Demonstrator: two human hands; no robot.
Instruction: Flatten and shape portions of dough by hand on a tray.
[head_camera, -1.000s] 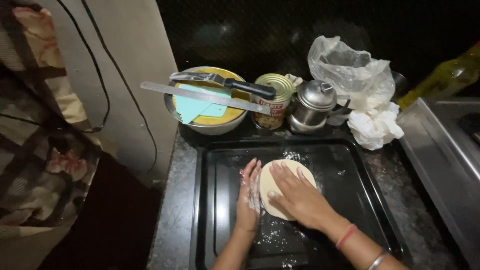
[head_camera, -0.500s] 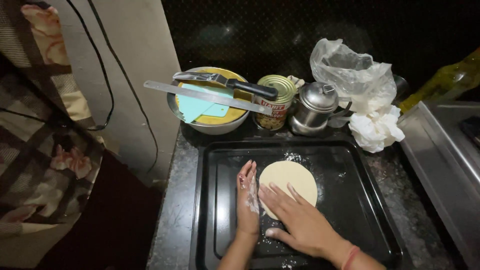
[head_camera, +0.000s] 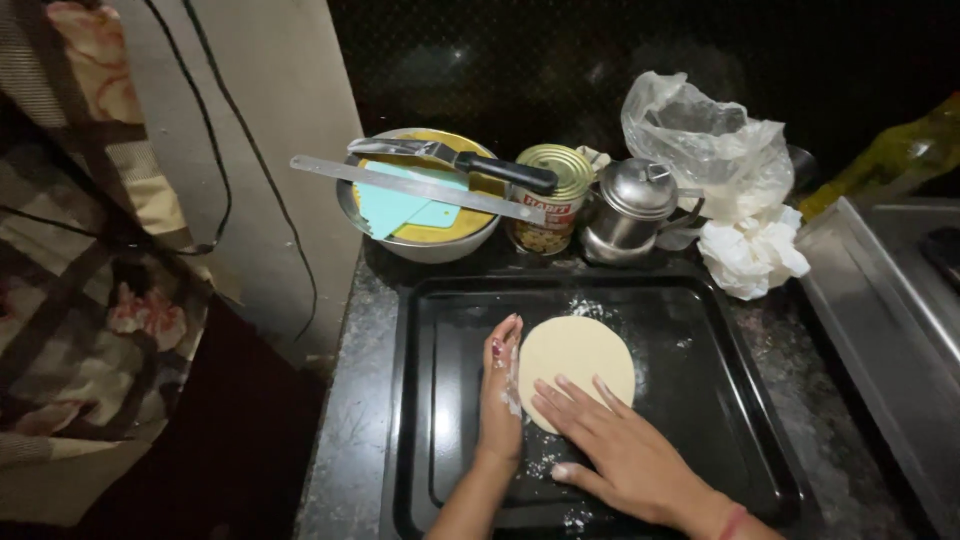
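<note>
On the dark speckled countertop (head_camera: 365, 420) sits a large black baking tray (head_camera: 720, 400), dusted here and there with flour. Behind the tray, against the dark wall, a metal bowl (head_camera: 420, 240) holds a yellow lid and a pale blue scraper (head_camera: 405, 208); a long metal ruler (head_camera: 400, 185) and a black-handled palette knife (head_camera: 470, 160) lie across its rim. Just beside the bowl stands a tin can (head_camera: 548, 195), then a small steel jug with a lid (head_camera: 630, 210), and farther right a clear plastic bag (head_camera: 710, 140) above a crumpled white wad (head_camera: 752, 250). A steel surface (head_camera: 880, 300) borders the counter on the right.

Near the middle of the tray lies a flat round disc of pale dough (head_camera: 578, 355). The right hand (head_camera: 615, 450) rests open and flat, its fingertips (head_camera: 560, 385) pressing on the near edge of the disc. The left hand (head_camera: 500, 385) stands on its side, fingers straight and together, its floury edge touching the disc's left rim. Neither hand grips anything.
</note>
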